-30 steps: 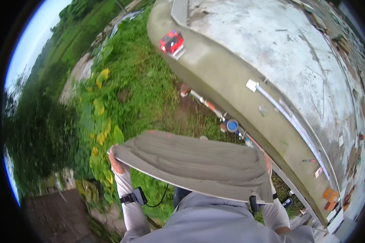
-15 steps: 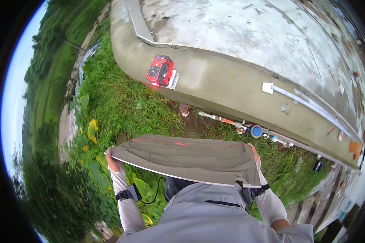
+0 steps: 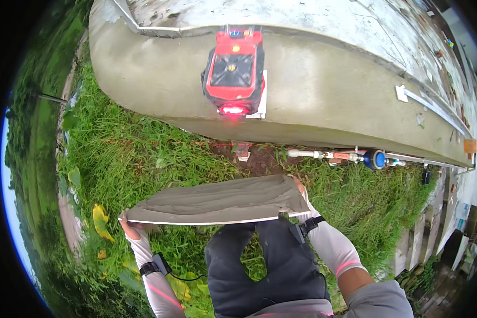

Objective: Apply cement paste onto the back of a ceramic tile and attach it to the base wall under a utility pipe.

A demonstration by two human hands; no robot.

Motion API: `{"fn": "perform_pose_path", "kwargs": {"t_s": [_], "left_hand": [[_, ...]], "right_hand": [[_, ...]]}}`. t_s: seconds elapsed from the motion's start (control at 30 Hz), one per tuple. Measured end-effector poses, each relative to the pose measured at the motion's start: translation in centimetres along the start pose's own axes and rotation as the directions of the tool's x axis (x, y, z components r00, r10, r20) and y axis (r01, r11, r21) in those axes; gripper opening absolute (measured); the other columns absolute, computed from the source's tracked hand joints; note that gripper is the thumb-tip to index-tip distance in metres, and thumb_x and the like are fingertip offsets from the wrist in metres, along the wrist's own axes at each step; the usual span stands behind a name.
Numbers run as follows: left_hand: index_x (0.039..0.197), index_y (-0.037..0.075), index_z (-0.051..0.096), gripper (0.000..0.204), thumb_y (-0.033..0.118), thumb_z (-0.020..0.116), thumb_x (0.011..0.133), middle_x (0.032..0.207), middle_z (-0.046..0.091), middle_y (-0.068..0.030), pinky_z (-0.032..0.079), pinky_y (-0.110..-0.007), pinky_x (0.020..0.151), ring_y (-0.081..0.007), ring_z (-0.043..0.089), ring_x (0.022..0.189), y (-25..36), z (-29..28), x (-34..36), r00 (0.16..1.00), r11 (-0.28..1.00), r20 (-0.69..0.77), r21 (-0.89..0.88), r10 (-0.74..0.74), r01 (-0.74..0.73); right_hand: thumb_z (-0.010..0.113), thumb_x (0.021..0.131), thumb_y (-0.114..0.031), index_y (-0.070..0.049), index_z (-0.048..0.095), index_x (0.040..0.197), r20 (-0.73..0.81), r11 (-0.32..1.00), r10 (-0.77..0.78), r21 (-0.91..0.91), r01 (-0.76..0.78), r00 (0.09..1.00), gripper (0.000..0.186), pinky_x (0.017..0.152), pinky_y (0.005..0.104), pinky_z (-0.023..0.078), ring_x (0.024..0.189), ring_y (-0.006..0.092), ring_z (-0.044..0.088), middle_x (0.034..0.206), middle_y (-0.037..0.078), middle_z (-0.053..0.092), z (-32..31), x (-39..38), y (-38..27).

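From where I stand, at the far left a yellow leaf (image 3: 102, 222) shows in the grass (image 3: 116, 159). Next comes the left hand (image 3: 130, 228), its fingers bent around the left end of a long board (image 3: 196, 222); the part under the board is hidden. The left forearm rises from the lower edge, with a black device (image 3: 159, 264) strapped near the wrist. The board lies across, in front of the dark trousers (image 3: 265, 275), carrying a thick layer of grey paste (image 3: 222, 199), ridged on top. Beyond it, a red instrument (image 3: 233, 71) glows on the concrete ledge (image 3: 312, 85); its white plate (image 3: 264, 100) is mostly covered. The right hand (image 3: 299, 185) grips the board's right end, wide apart from the left one; the paste hides most of its fingers. Farther right are a white pipe (image 3: 307, 153) and a blue round cap (image 3: 374, 159). The rim is dark and hard to read.
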State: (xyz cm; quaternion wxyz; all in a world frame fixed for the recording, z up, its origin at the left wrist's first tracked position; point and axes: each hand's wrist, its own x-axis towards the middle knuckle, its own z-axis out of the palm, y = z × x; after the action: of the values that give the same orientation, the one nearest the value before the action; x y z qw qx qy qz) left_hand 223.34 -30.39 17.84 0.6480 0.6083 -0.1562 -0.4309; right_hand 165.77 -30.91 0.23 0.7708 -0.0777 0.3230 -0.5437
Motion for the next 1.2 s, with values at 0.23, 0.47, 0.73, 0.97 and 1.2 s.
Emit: {"fn": "perform_pose_path", "kwargs": {"t_s": [0.23, 0.47, 0.73, 0.97, 1.2], "left_hand": [[0.117, 0.004, 0.052, 0.037, 0.031, 0.056, 0.091, 0.115, 0.057, -0.0096, 0.047, -0.039, 0.089, -0.0234, 0.056, 0.103, -6.5, -2.3, 10.1, 0.99, 0.988, 0.007, 0.071, 0.139, -0.139], [0.124, 0.003, 0.046, 0.044, 0.032, 0.054, 0.092, 0.12, 0.052, -0.0111, 0.045, -0.04, 0.094, -0.0261, 0.054, 0.108, -9.3, -1.3, 16.8, 0.98, 0.98, 0.108, 0.087, 0.167, -0.177], [0.128, 0.005, 0.045, 0.042, 0.03, 0.051, 0.094, 0.128, 0.051, -0.0111, 0.044, -0.039, 0.096, -0.0256, 0.053, 0.113, -16.0, -3.8, 17.9, 0.962, 0.971, 0.149, 0.036, 0.229, -0.237], [0.13, 0.003, 0.043, 0.046, 0.03, 0.053, 0.095, 0.129, 0.05, -0.0126, 0.042, -0.039, 0.099, -0.0263, 0.052, 0.116, -16.6, -5.2, 17.4, 0.949, 0.959, 0.19, 0.079, 0.252, -0.271], [0.127, 0.001, 0.044, 0.042, 0.027, 0.052, 0.095, 0.127, 0.051, -0.014, 0.043, -0.038, 0.097, -0.0254, 0.053, 0.113, -22.2, -7.1, 18.2, 0.969, 0.974, 0.166, 0.101, 0.182, -0.201]], "right_hand": [[0.043, 0.092, -0.018, 0.009, 0.055, 0.113, 0.145, 0.853, 0.02, 0.513, -0.093, 0.989, 0.036, 0.08, 0.0414, 0.054, 0.089, 0.0321, 0.064, 0.106, 0.021, 0.064, 0.2, 8.5, 4.4], [0.051, 0.089, -0.011, 0.006, 0.06, 0.104, -0.051, 0.958, -0.239, -0.178, 0.226, 0.97, 0.025, 0.072, 0.0347, 0.056, 0.082, 0.0227, 0.067, 0.093, 0.015, 0.068, -2.1, 12.7, 6.7], [0.047, 0.094, -0.012, 0.0, 0.054, 0.115, 0.011, 0.967, -0.224, -0.121, 0.224, 0.974, 0.026, 0.077, 0.0347, 0.055, 0.085, 0.0223, 0.065, 0.099, 0.011, 0.065, -6.5, 14.3, 9.0], [0.044, 0.095, -0.016, 0.0, 0.051, 0.12, -0.032, 0.996, -0.087, -0.001, 0.087, 0.996, 0.03, 0.083, 0.0374, 0.053, 0.092, 0.0245, 0.064, 0.105, 0.013, 0.063, -10.4, 14.7, 11.7], [0.042, 0.096, -0.019, 0.001, 0.05, 0.121, -0.143, 0.997, 0.08, 0.02, -0.077, 0.987, 0.032, 0.086, 0.0396, 0.052, 0.095, 0.0266, 0.063, 0.111, 0.015, 0.061, -14.0, 16.2, 14.1]]}}
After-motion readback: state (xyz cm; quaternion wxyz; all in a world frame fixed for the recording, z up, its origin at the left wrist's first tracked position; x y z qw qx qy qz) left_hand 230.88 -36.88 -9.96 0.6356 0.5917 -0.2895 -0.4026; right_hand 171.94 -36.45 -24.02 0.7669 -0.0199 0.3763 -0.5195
